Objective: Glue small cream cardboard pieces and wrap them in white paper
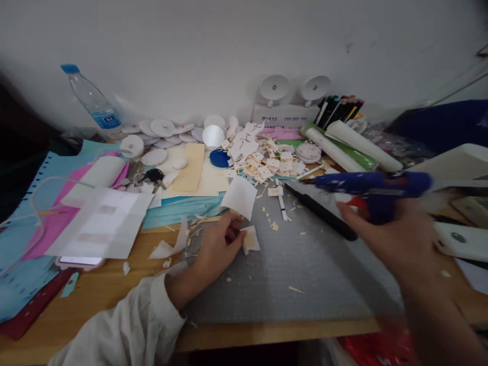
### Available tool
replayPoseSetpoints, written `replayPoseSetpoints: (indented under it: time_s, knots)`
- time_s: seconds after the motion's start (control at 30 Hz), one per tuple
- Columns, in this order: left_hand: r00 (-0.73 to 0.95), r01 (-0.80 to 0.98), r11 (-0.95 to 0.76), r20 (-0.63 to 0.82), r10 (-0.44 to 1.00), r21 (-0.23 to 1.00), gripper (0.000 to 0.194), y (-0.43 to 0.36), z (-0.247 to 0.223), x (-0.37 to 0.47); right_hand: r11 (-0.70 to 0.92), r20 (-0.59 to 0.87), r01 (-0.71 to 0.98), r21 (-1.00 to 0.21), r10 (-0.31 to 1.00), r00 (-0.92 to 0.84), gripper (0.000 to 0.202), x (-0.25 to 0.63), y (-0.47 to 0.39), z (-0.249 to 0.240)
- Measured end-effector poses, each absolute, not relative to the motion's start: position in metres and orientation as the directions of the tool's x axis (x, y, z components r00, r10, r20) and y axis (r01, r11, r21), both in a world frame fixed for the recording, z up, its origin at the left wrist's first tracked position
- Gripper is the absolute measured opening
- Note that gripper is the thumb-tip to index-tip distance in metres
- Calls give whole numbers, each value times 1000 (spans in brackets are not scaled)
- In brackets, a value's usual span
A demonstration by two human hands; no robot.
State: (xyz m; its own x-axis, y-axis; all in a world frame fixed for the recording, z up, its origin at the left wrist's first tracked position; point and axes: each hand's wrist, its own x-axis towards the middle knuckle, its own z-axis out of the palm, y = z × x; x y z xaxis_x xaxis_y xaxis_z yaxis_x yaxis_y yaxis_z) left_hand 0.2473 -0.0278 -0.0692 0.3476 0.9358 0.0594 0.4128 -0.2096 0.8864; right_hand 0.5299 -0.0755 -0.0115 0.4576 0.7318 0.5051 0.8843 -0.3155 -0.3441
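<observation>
Glue gun over far right of mat, right hand wrapped round grip. Small paper piece on left part of mat, edge held in fingers of left hand. Judged risks: hot drip burning bare fingers; loose scraps on mat fouling stray glue.

A crowded wooden table

A grey mat lies across its middle; beside the mat's left edge, a torn white scrap; farther left, a phone partly under a white sheet; at front left, a dark red flat object
</observation>
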Motion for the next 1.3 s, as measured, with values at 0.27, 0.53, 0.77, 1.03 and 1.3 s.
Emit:
replayPoseSetpoints:
  time_s: [0.27,0.53,0.77,1.03,1.3]
  knots:
    - [353,459,-219,50,934,861,16,-28,-69,249,73,527,972,-224,848,58,27,495,-66,-60]
    - [367,489,-217,26,930,845,16,-27,-67,251,103,438,990,-96,897,-50,25,495,-71,-62]
    - [369,464,-228,48,928,856,17,-29,-72,249,73,424,995,-67,905,-38,27,491,-69,-65]
    - [380,475,-220,27,925,852,15,-28,-69,250,74,385,994,-76,922,-39,28,488,-69,-65]
    - [382,475,-216,21,924,853,15,-28,-69,250,63,386,996,-67,922,-33,33,487,-70,-64]
